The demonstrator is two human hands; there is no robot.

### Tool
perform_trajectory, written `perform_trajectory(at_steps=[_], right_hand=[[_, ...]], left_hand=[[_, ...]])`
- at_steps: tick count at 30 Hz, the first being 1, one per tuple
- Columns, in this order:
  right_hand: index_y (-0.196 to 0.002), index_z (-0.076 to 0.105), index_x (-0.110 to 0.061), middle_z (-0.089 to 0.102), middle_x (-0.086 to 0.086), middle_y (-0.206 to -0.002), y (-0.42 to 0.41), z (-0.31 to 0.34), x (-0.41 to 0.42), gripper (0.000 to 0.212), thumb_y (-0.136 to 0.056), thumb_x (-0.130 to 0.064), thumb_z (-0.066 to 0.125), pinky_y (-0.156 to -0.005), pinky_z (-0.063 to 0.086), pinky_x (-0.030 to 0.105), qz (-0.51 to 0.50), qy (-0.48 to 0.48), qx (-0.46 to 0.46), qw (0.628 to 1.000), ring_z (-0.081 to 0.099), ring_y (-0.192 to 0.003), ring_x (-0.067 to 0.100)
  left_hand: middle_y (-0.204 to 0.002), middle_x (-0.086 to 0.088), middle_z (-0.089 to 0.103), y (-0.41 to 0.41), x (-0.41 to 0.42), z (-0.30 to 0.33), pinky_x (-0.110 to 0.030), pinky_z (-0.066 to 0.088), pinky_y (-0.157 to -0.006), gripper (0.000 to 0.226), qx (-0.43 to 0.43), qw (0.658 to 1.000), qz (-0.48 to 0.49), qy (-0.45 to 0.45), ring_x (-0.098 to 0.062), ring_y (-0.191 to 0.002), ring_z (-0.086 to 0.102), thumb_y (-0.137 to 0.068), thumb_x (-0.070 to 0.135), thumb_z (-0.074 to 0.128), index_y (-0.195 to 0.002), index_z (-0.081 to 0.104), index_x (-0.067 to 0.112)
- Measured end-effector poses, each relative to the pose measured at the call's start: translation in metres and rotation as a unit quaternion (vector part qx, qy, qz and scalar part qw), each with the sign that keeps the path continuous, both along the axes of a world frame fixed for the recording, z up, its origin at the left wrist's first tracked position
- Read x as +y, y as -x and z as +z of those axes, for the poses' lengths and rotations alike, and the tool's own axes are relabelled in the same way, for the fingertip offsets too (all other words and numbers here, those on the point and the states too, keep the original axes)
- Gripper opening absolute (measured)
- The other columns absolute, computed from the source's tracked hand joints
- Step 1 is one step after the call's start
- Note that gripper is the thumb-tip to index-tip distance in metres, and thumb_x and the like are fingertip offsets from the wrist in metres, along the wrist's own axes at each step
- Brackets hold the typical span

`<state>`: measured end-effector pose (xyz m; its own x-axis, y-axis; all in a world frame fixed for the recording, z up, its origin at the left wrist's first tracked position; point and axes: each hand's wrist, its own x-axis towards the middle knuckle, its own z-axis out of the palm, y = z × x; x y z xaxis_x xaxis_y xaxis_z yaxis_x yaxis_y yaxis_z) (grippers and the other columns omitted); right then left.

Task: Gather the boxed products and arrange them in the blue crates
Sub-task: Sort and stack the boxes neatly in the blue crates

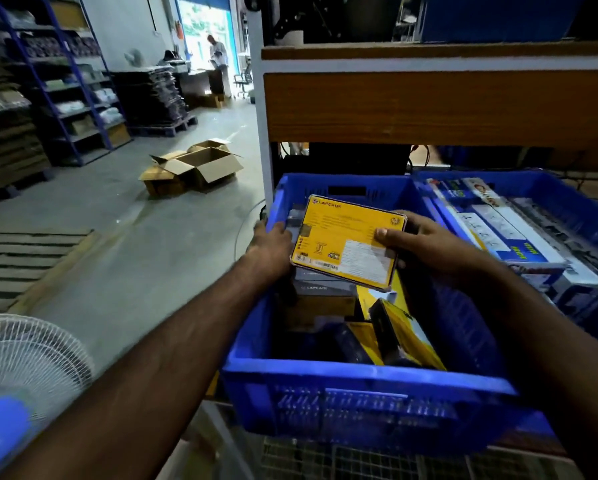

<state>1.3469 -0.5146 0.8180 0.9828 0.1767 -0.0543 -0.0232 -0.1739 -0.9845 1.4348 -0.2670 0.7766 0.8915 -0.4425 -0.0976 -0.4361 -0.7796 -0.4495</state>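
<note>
Shelving unit: wood-faced shelf boards in a pale metal frame.
- Lower level: two blue crates side by side, touching. Left blue crate stands at the shelf's front corner and holds yellow and dark boxed products, several tilted. Right blue crate holds long white-and-blue boxes lying flat.
- Upper level: dark items, too dim to tell.

Floor: grey concrete.
- Open cardboard cartons, flaps up, clustered mid-floor.
- Wooden pallet at left, slats bare.
- Blue-framed racks along the left wall.
- Dark stacked goods on a pallet farther back.
</note>
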Motion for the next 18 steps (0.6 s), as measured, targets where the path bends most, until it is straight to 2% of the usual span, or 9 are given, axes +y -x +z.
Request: perform_trajectory(at_steps=[2, 4, 6, 7, 9, 11, 12, 15, 18], right_hand=[[-0.118, 0.054, -0.010, 0.065, 0.009, -0.089, 0.001, 0.001, -0.003, 0.037, -0.083, -0.018, 0.064, -0.061, 0.056, 0.024, 0.027, -0.002, 0.032, 0.999, 0.064, -0.071, 0.015], [-0.120, 0.053, -0.010, 0.066, 0.012, -0.095, 0.002, 0.001, -0.005, 0.041, -0.081, -0.013, 0.065, -0.070, 0.060, 0.031, 0.055, -0.018, 0.068, 0.996, 0.068, -0.081, 0.021], [-0.121, 0.051, -0.009, 0.064, 0.015, -0.105, 0.003, 0.000, -0.005, 0.047, -0.077, -0.009, 0.067, -0.078, 0.060, 0.037, 0.075, -0.027, 0.095, 0.992, 0.068, -0.093, 0.029], [-0.121, 0.051, -0.010, 0.063, 0.016, -0.109, 0.003, -0.002, -0.004, 0.048, -0.076, -0.007, 0.067, -0.078, 0.060, 0.037, 0.084, -0.029, 0.103, 0.991, 0.068, -0.096, 0.030], [-0.120, 0.050, -0.010, 0.060, 0.019, -0.116, 0.002, -0.006, 0.000, 0.045, -0.078, -0.002, 0.066, -0.080, 0.060, 0.036, 0.104, -0.023, 0.115, 0.988, 0.068, -0.099, 0.032], [-0.119, 0.049, -0.011, 0.057, 0.021, -0.121, 0.001, -0.008, 0.005, 0.041, -0.083, 0.003, 0.063, -0.080, 0.059, 0.037, 0.132, -0.002, 0.128, 0.983, 0.068, -0.100, 0.033], [-0.120, 0.047, -0.010, 0.056, 0.021, -0.122, 0.003, -0.009, 0.008, 0.041, -0.085, 0.004, 0.061, -0.078, 0.059, 0.033, 0.146, 0.020, 0.131, 0.980, 0.069, -0.099, 0.032], [-0.121, 0.043, -0.013, 0.059, 0.013, -0.119, 0.003, -0.015, 0.021, 0.043, -0.086, 0.004, 0.062, -0.073, 0.057, 0.025, 0.164, 0.097, 0.108, 0.976, 0.070, -0.096, 0.022], [-0.123, 0.044, -0.023, 0.060, 0.003, -0.119, -0.003, -0.024, 0.031, 0.050, -0.084, -0.009, 0.071, -0.085, 0.057, 0.035, 0.164, 0.230, 0.036, 0.959, 0.065, -0.104, 0.018]], left_hand=[[-0.139, -0.007, 0.047, 0.002, 0.001, 0.003, -0.055, 0.030, -0.109, 0.059, 0.020, 0.999, 0.006, 0.037, -0.029, -0.137, 0.032, -0.085, 0.049, 0.062, -0.136, 0.050, 0.023], [-0.131, -0.008, 0.053, 0.008, 0.007, 0.012, -0.045, 0.041, -0.103, 0.047, 0.086, 0.981, 0.015, 0.171, -0.029, -0.126, 0.047, -0.078, 0.043, 0.072, -0.119, 0.061, 0.022], [-0.111, -0.006, 0.064, 0.010, 0.016, 0.023, -0.038, 0.049, -0.091, 0.013, 0.156, 0.921, 0.014, 0.357, -0.025, -0.104, 0.060, -0.085, 0.026, 0.067, -0.096, 0.065, 0.020], [-0.107, -0.002, 0.065, 0.009, 0.020, 0.029, -0.036, 0.048, -0.090, 0.009, 0.167, 0.889, 0.011, 0.427, -0.021, -0.100, 0.061, -0.090, 0.018, 0.060, -0.097, 0.066, 0.020], [-0.107, 0.001, 0.065, 0.005, 0.027, 0.038, -0.035, 0.047, -0.094, 0.029, 0.153, 0.821, 0.027, 0.549, -0.014, -0.102, 0.060, -0.095, 0.003, 0.047, -0.109, 0.067, 0.019], [-0.106, -0.003, 0.067, 0.002, 0.031, 0.041, -0.037, 0.050, -0.097, 0.038, 0.132, 0.748, 0.033, 0.649, -0.015, -0.102, 0.063, -0.094, -0.006, 0.038, -0.107, 0.066, 0.017], [-0.104, -0.005, 0.068, 0.001, 0.031, 0.042, -0.037, 0.051, -0.097, 0.038, 0.117, 0.731, 0.030, 0.671, -0.016, -0.101, 0.065, -0.094, -0.007, 0.037, -0.105, 0.065, 0.015], [-0.100, -0.006, 0.069, 0.002, 0.028, 0.042, -0.033, 0.053, -0.093, 0.032, 0.123, 0.724, 0.014, 0.679, -0.016, -0.096, 0.066, -0.096, -0.002, 0.039, -0.104, 0.065, 0.014], [-0.102, -0.001, 0.069, 0.010, 0.019, 0.039, -0.033, 0.053, -0.092, 0.027, 0.143, 0.748, -0.022, 0.648, -0.012, -0.096, 0.066, -0.098, 0.006, 0.045, -0.105, 0.066, 0.019]])
